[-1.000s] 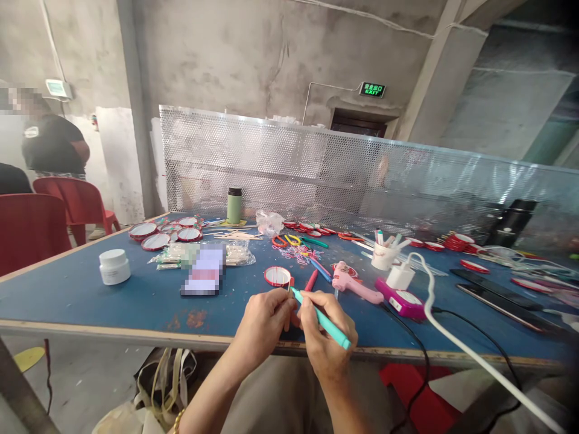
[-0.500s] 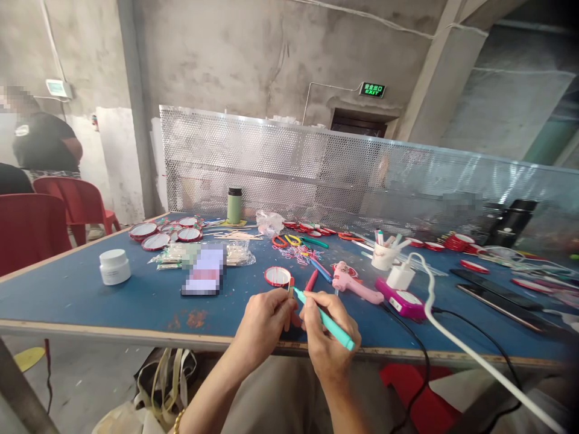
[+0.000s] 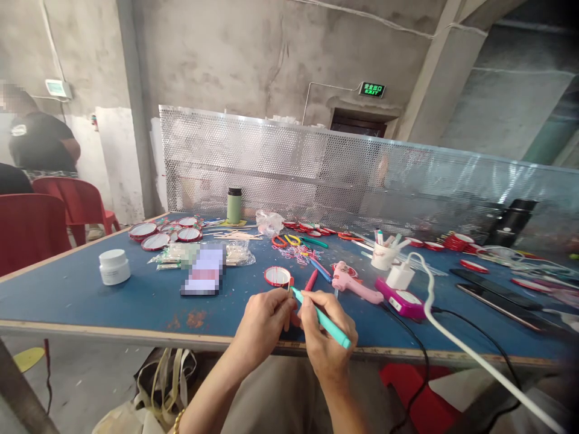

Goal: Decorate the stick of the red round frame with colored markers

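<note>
My left hand point(image 3: 265, 316) is closed in a pinch on a small wooden stick point(image 3: 286, 324) whose upper end looks red; my fingers cover much of it. In my right hand point(image 3: 329, 331) is a turquoise marker point(image 3: 332, 328), gripped like a pen, its tip at the upper part of the stick. Whether tip and stick touch is too small to tell. Just beyond my hands lies a round red-rimmed lid-like disc point(image 3: 277, 276) with a pale inside. A red marker point(image 3: 311, 280) and a blue pen point(image 3: 322, 270) rest past my right fingers.
A pink glue gun point(image 3: 355, 286) and a purple box point(image 3: 402, 299) with a white plug and cables are on the right. Left are a phone point(image 3: 204, 271), a white jar point(image 3: 114, 267) and bagged sticks point(image 3: 174, 256). A pen cup point(image 3: 383, 255) and green bottle point(image 3: 234, 206) stand farther back.
My right hand and the turquoise marker have shifted slightly left, bringing the tip nearer the stick. My left hand stays almost where it was.
</note>
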Available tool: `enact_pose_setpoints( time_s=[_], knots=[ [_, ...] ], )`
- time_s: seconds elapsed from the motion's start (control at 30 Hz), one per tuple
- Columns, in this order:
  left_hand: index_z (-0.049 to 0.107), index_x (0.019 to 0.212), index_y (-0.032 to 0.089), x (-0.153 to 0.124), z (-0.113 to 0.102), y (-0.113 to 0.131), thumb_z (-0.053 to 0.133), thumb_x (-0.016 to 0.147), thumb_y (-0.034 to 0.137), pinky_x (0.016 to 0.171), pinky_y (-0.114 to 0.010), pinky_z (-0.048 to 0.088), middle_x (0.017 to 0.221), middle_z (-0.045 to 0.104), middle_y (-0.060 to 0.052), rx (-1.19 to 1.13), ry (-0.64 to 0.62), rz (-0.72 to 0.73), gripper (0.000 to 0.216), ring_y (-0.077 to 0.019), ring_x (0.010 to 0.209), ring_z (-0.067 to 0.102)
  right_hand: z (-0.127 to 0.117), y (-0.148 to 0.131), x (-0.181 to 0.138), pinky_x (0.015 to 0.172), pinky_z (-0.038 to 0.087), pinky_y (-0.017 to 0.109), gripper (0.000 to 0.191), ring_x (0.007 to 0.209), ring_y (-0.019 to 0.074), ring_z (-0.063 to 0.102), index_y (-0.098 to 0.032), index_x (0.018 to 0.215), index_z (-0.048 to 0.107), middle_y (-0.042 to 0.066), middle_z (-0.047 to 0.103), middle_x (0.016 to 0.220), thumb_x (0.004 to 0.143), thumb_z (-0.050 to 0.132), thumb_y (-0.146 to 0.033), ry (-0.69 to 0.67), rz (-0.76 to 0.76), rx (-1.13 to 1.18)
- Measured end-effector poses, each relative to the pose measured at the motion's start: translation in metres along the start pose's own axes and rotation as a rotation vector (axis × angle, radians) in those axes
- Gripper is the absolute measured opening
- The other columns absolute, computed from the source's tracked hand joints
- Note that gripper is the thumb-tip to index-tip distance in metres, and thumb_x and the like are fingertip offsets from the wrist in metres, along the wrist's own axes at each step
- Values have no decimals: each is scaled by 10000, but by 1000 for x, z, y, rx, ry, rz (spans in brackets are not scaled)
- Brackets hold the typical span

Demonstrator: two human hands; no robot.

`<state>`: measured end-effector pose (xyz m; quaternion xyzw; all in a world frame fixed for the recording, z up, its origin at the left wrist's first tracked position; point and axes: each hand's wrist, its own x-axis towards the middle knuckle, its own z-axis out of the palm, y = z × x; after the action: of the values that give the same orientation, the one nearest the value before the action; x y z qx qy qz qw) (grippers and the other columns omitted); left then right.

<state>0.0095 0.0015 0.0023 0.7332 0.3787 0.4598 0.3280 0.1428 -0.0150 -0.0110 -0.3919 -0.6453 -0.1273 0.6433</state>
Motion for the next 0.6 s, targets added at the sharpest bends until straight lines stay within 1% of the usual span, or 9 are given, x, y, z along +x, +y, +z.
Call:
enact_pose_setpoints(
  time_s=[0.2, 0.4, 0.6],
  knots=[
    [541, 592, 179, -1, -1, -2, 475, 942, 278, 567, -200, 320, 562, 593, 37, -13, -3, 12, 369, -91, 543, 511, 1, 2, -3, 592, 516, 218, 117, 559, 113, 660, -204, 869, 660, -30, 689, 673, 936, 569, -231, -3, 23, 7],
    [593, 641, 184, 0, 0, -6, 458, 948, 308, 585, -202, 353, 586, 623, 21, -14, -13, 11, 358, -110, 570, 552, 1, 3, -5, 597, 521, 233, 122, 566, 122, 665, -199, 884, 670, -20, 685, 669, 940, 567, -235, 30, 70, 14],
    [563, 618, 180, 0, -1, -3, 449, 953, 329, 583, -204, 343, 585, 618, 20, -4, -14, 16, 384, -106, 565, 538, 0, -1, -2, 581, 522, 232, 143, 548, 125, 663, -194, 853, 665, -18, 684, 643, 938, 561, -241, 6, 45, 6]
  ],
)
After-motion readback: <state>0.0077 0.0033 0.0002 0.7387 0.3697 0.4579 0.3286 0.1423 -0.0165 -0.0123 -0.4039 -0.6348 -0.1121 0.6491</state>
